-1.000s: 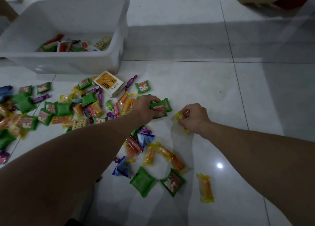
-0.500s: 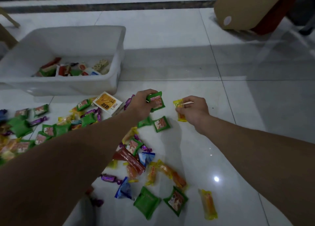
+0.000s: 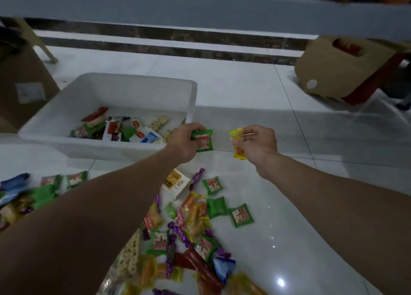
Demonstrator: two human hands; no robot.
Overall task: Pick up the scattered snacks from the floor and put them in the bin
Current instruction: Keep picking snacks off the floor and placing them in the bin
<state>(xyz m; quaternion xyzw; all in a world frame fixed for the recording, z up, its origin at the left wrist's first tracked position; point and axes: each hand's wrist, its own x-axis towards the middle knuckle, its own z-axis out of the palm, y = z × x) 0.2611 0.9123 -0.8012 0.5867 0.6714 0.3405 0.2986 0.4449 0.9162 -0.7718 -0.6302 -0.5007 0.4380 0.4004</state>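
Note:
My left hand (image 3: 183, 142) grips a green snack packet (image 3: 203, 140), held in the air just off the near right corner of the white bin (image 3: 138, 84). My right hand (image 3: 258, 144) pinches a yellow snack packet (image 3: 238, 144) a little further right, above the floor. The bin holds several wrapped snacks (image 3: 124, 129) on its bottom. Many more scattered snacks (image 3: 193, 223), green, orange, purple and blue, lie on the white tiles below and between my forearms, and another cluster (image 3: 33, 194) lies at the left.
A brown cardboard box (image 3: 22, 87) stands left of the bin. A tan cardboard box on a red base (image 3: 340, 70) sits at the far right. A dark stone step (image 3: 169, 43) runs across the back.
Both hands have lifted off the floor with their packets and moved away from me, toward the bin's near right corner. The view has tilted up, showing more of the room.

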